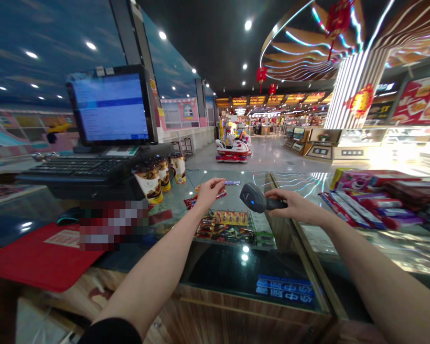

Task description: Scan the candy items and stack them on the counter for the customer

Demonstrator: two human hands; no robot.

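My right hand (290,203) is wrapped round the handle of a dark barcode scanner (253,198), whose head points left above the glass counter. To its left, my left hand (208,195) reaches over the counter with its fingers curled together at a red snack packet (221,193); part of the packet is covered by the hand. Another red wrapper edge (190,203) shows left of the wrist. Just beyond the fingertips lies a slim purple-and-white stick pack (232,183).
At left stand a monitor (111,107), a keyboard (71,165) and several printed cups (148,184). A red mat (39,255) with a mouse (68,216) lies nearer me. On the right, several chocolate bars and boxes (354,209) cover the counter. Small goods (232,227) show beneath the glass.
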